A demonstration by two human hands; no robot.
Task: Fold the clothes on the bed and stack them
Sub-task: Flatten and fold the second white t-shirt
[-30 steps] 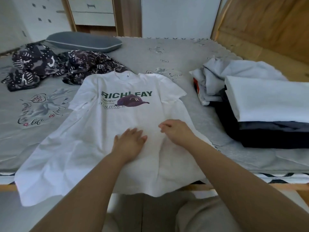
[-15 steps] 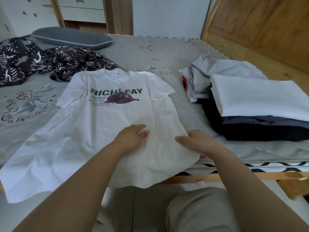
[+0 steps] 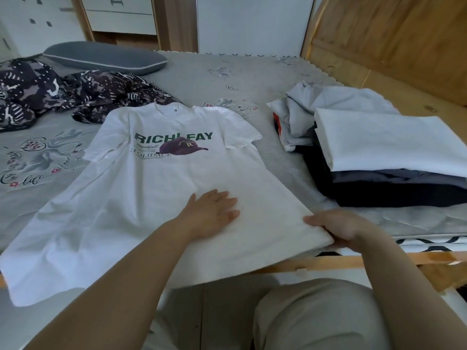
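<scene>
A white T-shirt [image 3: 141,198] with green lettering and a purple cap print lies face up on the grey bed [image 3: 202,79], its hem hanging over the front edge. My left hand [image 3: 212,213] rests flat on the shirt's lower middle, fingers straight. At the shirt's lower right edge my right hand [image 3: 333,227] has its fingers over the fabric; whether it grips the edge I cannot tell. To the right stands a stack of folded clothes [image 3: 389,157], white on top of dark ones, with a loose pale grey garment [image 3: 318,109] behind it.
A dark patterned blanket [image 3: 75,94] is bunched at the back left next to a grey pillow [image 3: 103,56]. The wooden bed frame [image 3: 353,261] runs along the front. A wooden panel [image 3: 391,41] rises at the right, and drawers [image 3: 118,13] stand behind.
My right hand slid from the shirt's middle out to its lower right edge. My left hand stayed on the shirt's middle. The view shifted slightly.
</scene>
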